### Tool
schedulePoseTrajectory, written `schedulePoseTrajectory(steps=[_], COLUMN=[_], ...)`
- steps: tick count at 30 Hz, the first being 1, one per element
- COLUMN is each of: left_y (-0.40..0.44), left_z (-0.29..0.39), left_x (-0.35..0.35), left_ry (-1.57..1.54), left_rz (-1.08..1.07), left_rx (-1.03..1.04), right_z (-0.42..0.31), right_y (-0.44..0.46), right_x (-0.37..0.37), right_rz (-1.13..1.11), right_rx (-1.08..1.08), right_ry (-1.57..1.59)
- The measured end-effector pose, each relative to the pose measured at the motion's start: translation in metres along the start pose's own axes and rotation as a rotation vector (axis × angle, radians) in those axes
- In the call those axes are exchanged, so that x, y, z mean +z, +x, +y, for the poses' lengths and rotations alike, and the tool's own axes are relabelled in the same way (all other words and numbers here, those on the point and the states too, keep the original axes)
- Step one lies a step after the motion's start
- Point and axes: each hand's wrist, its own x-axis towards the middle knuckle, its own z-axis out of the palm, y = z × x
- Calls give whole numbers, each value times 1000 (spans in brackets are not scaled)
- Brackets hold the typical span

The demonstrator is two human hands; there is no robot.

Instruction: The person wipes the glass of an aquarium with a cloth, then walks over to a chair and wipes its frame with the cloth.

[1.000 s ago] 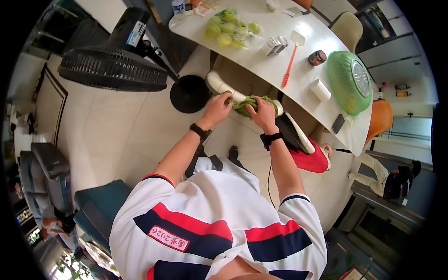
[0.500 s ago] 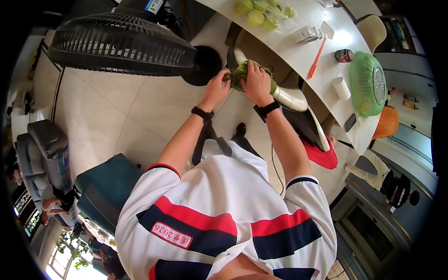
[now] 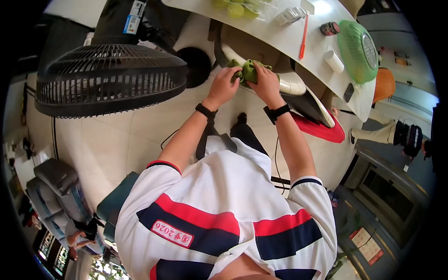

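Observation:
A bunched green cloth [image 3: 250,72] lies over the pale top rail of a chair [image 3: 291,83] beside the table. Fingers bent around the cloth's left end, my left hand [image 3: 224,85] grips it. My right hand [image 3: 266,83] is closed on the cloth's right part, its fingers pressed over the top. Both hands are close together on the rail, and each wrist carries a black band. Part of the cloth is hidden beneath the fingers.
A black fan [image 3: 112,81] stands at the left. The white table [image 3: 275,35] bears a green basket [image 3: 358,51], a white cup [image 3: 333,61], a jar [image 3: 330,29], a red-handled swatter [image 3: 304,37] and a phone [image 3: 348,92]. Another person [image 3: 396,133] is at the right.
The view has shifted, and the fan looks larger. My hands have moved closer together on the cloth, which looks more bunched. The other person at the right has changed pose.

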Motion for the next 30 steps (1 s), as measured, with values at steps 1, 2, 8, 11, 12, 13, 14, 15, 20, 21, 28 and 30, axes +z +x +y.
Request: schedulePoseTrajectory(steps=[1,2,8,11,12,13,14,15,20,21,28,30], left_y=[1,0,5,4,2,1,1,0,2,3,3,1], left_z=[7,13,48,56,58,59,59,59,52,51,47,40], left_x=[3,7,40,52,53,52,52,51,51,50,39,32], left_ry=[-8,12,-23,10,2,-6,-14,-11,-7,-12,29,38], left_rz=[-32,-48,-203,-133,-137,-141,-147,-141,-142,-143,-146,-121], left_rx=[29,69,201,223,210,199,188,176,117,129,85,30], right_z=[7,14,69,74,75,75,76,78,80,79,68,55], right_y=[-8,-17,-56,-58,-57,-56,-57,-58,-58,-58,-50,-46], right_x=[-5,-10,-32,-33,-31,-28,-24,-21,-18,-18,-29,-27], right_rz=[14,23,38,45,55,68,96,124,158,162,81,111], right_rx=[12,38,109,101,91,81,67,54,60,61,33,-29], right_ry=[12,26,15,9,-6,-21,-31,-43,-23,-13,35,45])
